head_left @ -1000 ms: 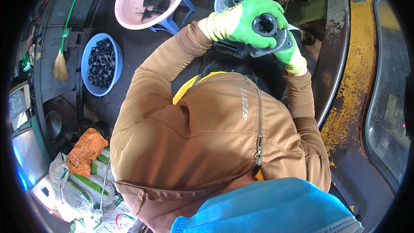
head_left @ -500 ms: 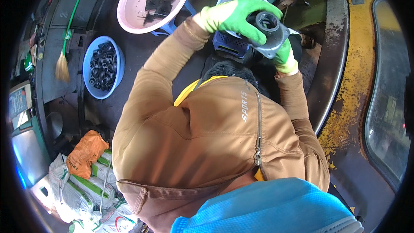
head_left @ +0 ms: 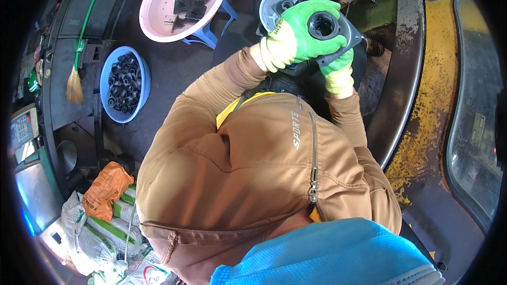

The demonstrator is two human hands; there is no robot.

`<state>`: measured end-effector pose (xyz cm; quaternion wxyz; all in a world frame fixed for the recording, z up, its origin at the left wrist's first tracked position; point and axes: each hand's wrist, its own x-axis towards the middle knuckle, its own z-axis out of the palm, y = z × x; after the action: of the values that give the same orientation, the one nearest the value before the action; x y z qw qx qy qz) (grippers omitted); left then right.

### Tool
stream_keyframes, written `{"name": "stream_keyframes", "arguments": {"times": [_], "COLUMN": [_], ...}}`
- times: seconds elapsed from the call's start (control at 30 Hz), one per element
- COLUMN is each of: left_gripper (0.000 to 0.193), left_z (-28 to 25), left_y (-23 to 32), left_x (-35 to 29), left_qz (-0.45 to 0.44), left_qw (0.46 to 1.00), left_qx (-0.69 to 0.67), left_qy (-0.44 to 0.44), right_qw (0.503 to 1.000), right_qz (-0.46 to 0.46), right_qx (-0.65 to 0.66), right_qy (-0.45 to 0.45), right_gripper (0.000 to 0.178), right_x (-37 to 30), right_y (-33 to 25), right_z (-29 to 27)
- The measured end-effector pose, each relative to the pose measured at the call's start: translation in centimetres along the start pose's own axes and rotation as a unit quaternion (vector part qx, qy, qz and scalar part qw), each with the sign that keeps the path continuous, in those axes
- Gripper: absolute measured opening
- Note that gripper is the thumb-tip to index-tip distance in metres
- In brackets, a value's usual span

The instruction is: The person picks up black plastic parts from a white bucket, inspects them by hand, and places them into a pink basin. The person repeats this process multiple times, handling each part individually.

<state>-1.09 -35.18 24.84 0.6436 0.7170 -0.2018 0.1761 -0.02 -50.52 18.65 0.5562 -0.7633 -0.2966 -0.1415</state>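
Observation:
My left hand (head_left: 303,34), in a green and pale-yellow glove, wraps its thumb and fingers around the round collar of a black flanged part (head_left: 350,31). The collar's open bore faces up, and a squarish flange with corner holes sticks out to the right. From below, my right hand (head_left: 338,70), gloved the same way, is closed at the flange's near edge. Its fingertips are hidden under the part. Just beyond my left hand stands a pale-blue basket (head_left: 268,4) with similar black parts inside.
Left of the basket, a pink basin (head_left: 153,13) with black bladed pieces rests on a blue stool (head_left: 228,16). A blue tub (head_left: 148,82) full of small black parts is on the floor. A rusty yellow machine (head_left: 422,121) borders my right side. Sacks (head_left: 113,227) lie lower left.
My left hand has closed further around the collar, and the part has turned and come slightly nearer. More of the basket behind it now shows.

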Motion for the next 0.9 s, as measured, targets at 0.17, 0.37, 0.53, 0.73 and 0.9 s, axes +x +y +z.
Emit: {"name": "stream_keyframes", "arguments": {"times": [0.17,0.37,0.53,0.73,0.9], "left_gripper": [0.042,0.039,0.039,0.039,0.038], "left_z": [-1.6,-2.8,-2.9,-3.2,-3.6], "left_y": [0.8,0.9,0.4,0.3,0.3], "left_x": [0.4,1.4,1.7,1.9,3.3], "left_qz": [0.041,0.036,0.020,-0.001,0.045], "left_qw": [0.991,0.961,0.953,0.905,0.934], "left_qx": [-0.023,-0.031,-0.073,-0.129,-0.094], "left_qy": [-0.126,-0.273,-0.292,-0.405,-0.342], "right_qw": [0.982,0.905,0.913,0.828,0.920], "right_qz": [0.101,0.260,0.213,0.315,0.204], "right_qx": [0.084,0.295,0.278,0.350,0.257], "right_qy": [-0.138,-0.165,-0.210,-0.304,-0.213], "right_gripper": [0.049,0.049,0.051,0.072,0.058], "right_x": [1.2,-0.1,0.0,-0.1,0.4], "right_y": [-2.8,-1.0,0.0,-1.7,-1.8], "right_z": [-2.6,-4.0,-4.2,-4.8,-2.6]}}
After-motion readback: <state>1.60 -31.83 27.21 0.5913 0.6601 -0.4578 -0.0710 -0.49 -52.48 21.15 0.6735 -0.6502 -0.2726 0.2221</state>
